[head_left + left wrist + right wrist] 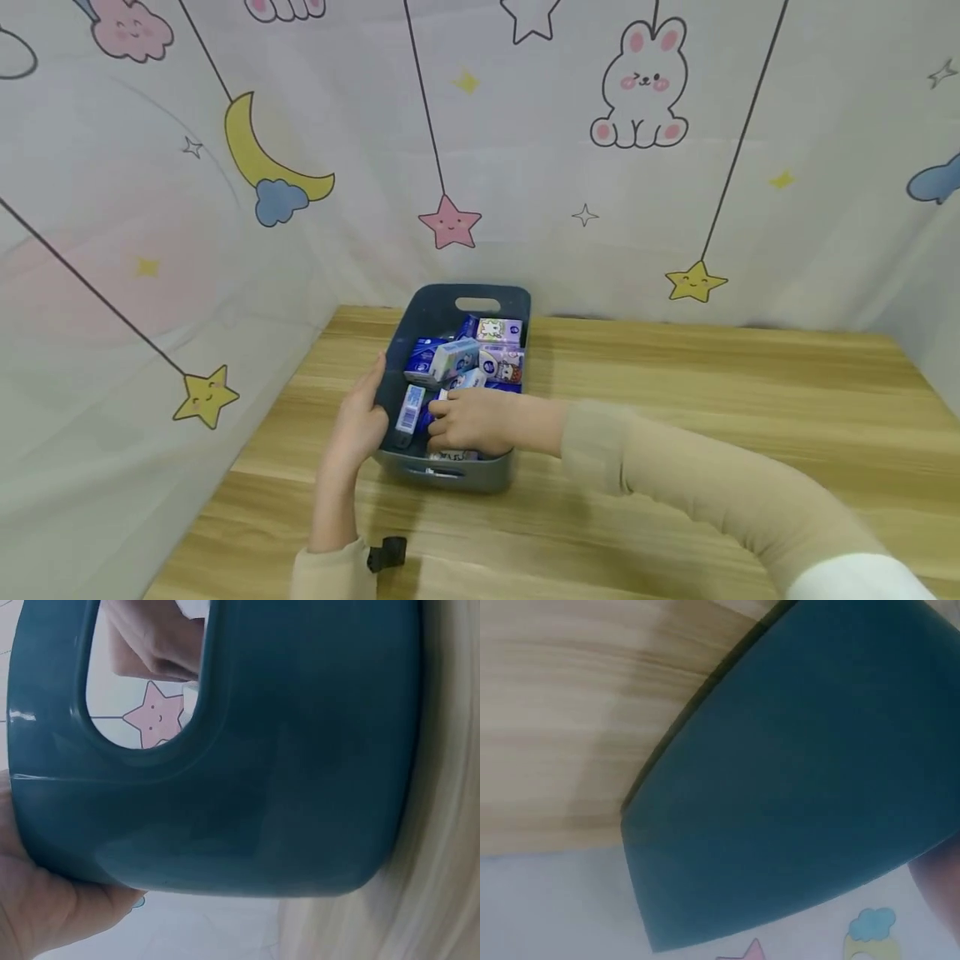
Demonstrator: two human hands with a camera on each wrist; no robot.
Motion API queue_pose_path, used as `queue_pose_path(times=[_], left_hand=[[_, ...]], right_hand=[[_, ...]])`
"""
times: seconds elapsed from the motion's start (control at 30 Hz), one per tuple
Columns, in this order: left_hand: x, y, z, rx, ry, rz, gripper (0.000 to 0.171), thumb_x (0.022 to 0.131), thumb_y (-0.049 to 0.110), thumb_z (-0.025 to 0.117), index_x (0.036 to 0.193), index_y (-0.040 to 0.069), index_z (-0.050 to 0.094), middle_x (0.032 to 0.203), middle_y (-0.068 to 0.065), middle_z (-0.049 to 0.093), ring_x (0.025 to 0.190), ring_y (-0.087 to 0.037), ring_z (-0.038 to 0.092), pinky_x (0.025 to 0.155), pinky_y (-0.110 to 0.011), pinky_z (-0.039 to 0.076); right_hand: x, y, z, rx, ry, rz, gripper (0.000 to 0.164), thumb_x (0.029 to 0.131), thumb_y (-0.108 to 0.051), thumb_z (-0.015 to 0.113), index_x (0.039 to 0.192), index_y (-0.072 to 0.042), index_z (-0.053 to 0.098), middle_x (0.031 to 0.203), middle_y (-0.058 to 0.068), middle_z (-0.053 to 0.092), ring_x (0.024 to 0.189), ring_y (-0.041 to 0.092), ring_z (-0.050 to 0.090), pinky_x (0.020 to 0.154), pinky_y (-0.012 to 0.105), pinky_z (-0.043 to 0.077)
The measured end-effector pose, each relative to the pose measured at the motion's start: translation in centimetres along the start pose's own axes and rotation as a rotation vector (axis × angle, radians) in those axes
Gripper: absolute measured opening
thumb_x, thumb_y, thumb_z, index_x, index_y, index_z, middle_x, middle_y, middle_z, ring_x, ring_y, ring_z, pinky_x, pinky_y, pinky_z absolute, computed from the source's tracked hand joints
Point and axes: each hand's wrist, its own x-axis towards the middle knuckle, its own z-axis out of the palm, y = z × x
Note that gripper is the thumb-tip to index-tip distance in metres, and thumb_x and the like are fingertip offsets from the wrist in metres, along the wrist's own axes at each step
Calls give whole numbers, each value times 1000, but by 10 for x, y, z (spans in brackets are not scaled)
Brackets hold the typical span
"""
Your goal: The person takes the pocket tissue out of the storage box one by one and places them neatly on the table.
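while left hand (358, 427) against bin (482, 477), right hand (476, 421) among packs (455, 360)

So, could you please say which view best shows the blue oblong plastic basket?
Head view: the basket appears almost whole, interior included. Left wrist shows only its slotted end; right wrist, a plain outer wall.

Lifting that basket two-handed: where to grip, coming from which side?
I'd hook fingers through the handle slots in the near wall and far wall of the basket, one hand per end, from outside. Both slots sit high in their walls, and the basket stands upright on the table; inside, packs would probably crowd the fingers.
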Motion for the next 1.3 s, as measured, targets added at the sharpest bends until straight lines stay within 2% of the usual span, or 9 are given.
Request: queue_pose_path(times=[0.07,0.3,0.43,0.53,0.67,0.8,0.93,1.1,1.3], left_hand=[[-1,0,2,-20,6,-11,77,81,-11,31,154,9,18,160,-16,19,147,-35,18,120,-49,16],[-2,-1,5,-101,42,-61,76,81,-11,31,153,12,24,159,-14,24,146,-34,21,119,-49,18],[-3,0,4,-164,61,-93,75,82,-9,32,152,15,27,158,-11,25,146,-33,21,118,-49,19],[-3,0,2,-179,58,-101,74,83,-9,31,152,16,27,159,-9,25,147,-32,20,119,-48,18],[-3,-1,2,-172,53,-93,74,82,-8,31,152,16,26,159,-11,24,147,-32,19,119,-48,17],[-4,1,3,-153,80,-68,74,81,-8,31,151,15,29,156,-16,28,144,-37,23,117,-53,20],[-2,3,4,-125,102,-55,67,87,-5,31,151,15,31,155,-17,31,143,-39,26,116,-53,22],[2,1,3,-118,97,-68,63,91,-4,32,151,16,30,156,-14,31,144,-35,25,118,-50,21],[1,0,3,-120,118,-75,62,92,-3,34,150,16,32,155,-15,33,143,-34,27,117,-49,23]], right_hand=[[-2,0,2,68,8,24,45,95,-20,56,138,-28,49,129,-12,56,110,11,42,92,25,41],[-10,4,5,351,63,132,58,87,-14,63,142,-20,44,141,-4,49,127,15,44,111,32,37],[-17,8,4,549,175,201,71,79,-20,74,142,-13,41,139,0,46,124,14,45,110,28,38],[-23,11,2,639,287,248,78,76,-28,77,142,-12,39,140,1,45,127,15,43,111,30,36],[-35,15,-2,677,426,318,83,77,-37,75,146,-12,36,143,2,45,131,17,41,114,35,34],[-54,21,-7,690,560,413,85,76,-39,74,147,-13,36,138,4,47,123,18,44,104,36,42],[-82,25,-8,748,667,528,87,73,-37,78,147,-12,38,134,5,49,117,19,42,93,37,47],[-119,25,4,832,705,688,89,72,-33,81,147,-10,38,133,9,49,119,22,43,96,46,46],[-152,25,36,923,699,855,86,73,-27,81,146,-8,39,131,12,49,114,26,48,94,50,46]])
